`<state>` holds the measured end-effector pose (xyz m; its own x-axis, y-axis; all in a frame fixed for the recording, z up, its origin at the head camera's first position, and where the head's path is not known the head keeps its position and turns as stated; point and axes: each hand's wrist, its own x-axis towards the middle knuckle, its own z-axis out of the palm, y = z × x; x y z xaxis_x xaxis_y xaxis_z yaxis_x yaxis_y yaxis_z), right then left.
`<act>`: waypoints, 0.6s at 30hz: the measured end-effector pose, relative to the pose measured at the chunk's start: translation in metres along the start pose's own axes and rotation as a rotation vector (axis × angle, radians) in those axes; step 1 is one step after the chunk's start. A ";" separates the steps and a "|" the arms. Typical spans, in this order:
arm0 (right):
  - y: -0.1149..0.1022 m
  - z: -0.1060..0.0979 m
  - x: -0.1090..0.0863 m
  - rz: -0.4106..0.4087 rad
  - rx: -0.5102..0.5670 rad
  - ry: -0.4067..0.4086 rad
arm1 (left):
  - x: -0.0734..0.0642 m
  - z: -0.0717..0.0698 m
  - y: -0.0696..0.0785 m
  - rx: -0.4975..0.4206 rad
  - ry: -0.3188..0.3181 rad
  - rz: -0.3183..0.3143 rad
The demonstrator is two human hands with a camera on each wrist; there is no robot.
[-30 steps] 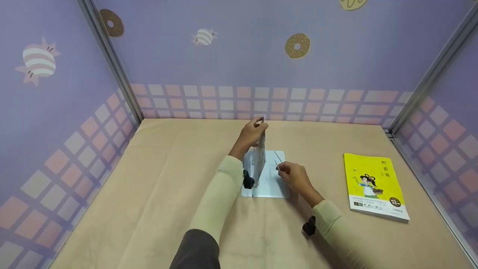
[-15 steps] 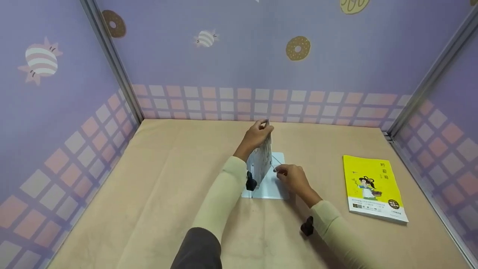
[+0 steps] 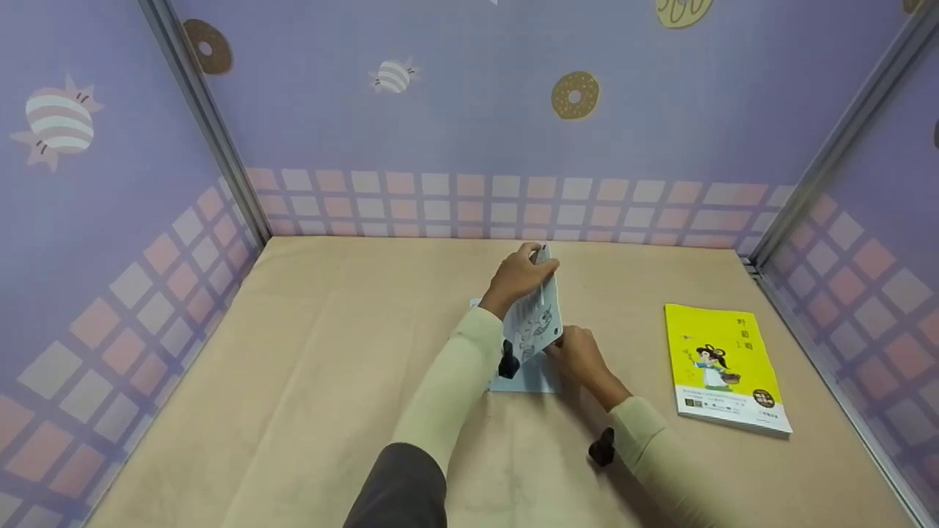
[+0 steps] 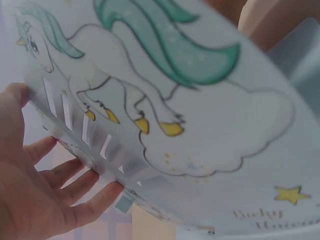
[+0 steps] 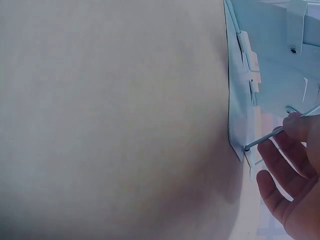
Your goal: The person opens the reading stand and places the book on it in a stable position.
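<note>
A pale blue metal book stand stands mid-table, its printed panel (image 3: 538,323) raised from the flat base (image 3: 524,381). In the left wrist view that panel's face (image 4: 210,120) shows a white unicorn with a green tail above a cloud. My left hand (image 3: 519,277) grips the panel's top edge, thumb on one side and fingers on the other. Low behind the panel, my right hand (image 3: 583,361) pinches a thin wire support rod (image 5: 263,138) between thumb and finger. In the right wrist view the rod's end meets the base edge. From the head, the panel hides this rod.
On the right of the table lies a yellow book (image 3: 726,367) with a drawn figure on its cover. A beige cloth (image 3: 352,367) covers the table. Purple patterned walls (image 3: 455,117) with metal posts enclose the back and both sides.
The panel has swung to the right and turned so its printed face shows to the head. My left hand has moved right with it, while the right hand has stayed nearly in place with the rod.
</note>
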<state>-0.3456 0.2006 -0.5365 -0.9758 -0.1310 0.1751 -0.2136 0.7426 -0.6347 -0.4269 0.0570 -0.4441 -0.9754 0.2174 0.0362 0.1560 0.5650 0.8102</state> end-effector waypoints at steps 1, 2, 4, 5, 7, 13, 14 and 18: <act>0.000 0.000 -0.001 0.008 0.007 -0.011 | 0.000 0.001 -0.001 0.014 0.004 -0.006; 0.000 0.000 -0.001 0.014 0.014 -0.020 | 0.000 0.002 -0.001 0.021 0.008 -0.011; 0.001 0.000 -0.002 0.032 0.033 -0.026 | 0.000 0.004 -0.003 0.020 0.011 -0.012; 0.001 -0.001 -0.003 0.040 0.045 -0.022 | 0.000 0.004 -0.003 0.010 0.007 -0.008; 0.001 -0.001 -0.005 0.048 0.085 -0.013 | 0.000 0.004 -0.005 -0.006 -0.012 0.002; -0.005 -0.004 -0.021 0.011 0.205 -0.029 | 0.004 0.002 -0.015 -0.045 -0.093 0.053; -0.007 -0.004 -0.023 0.004 0.221 -0.044 | 0.005 0.002 -0.016 -0.055 -0.102 0.064; -0.015 -0.004 -0.031 -0.023 0.269 -0.120 | 0.006 0.001 -0.022 -0.092 -0.127 0.076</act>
<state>-0.3119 0.1963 -0.5296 -0.9657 -0.2343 0.1121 -0.2252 0.5402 -0.8108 -0.4363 0.0468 -0.4623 -0.9329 0.3588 0.0301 0.2080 0.4688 0.8585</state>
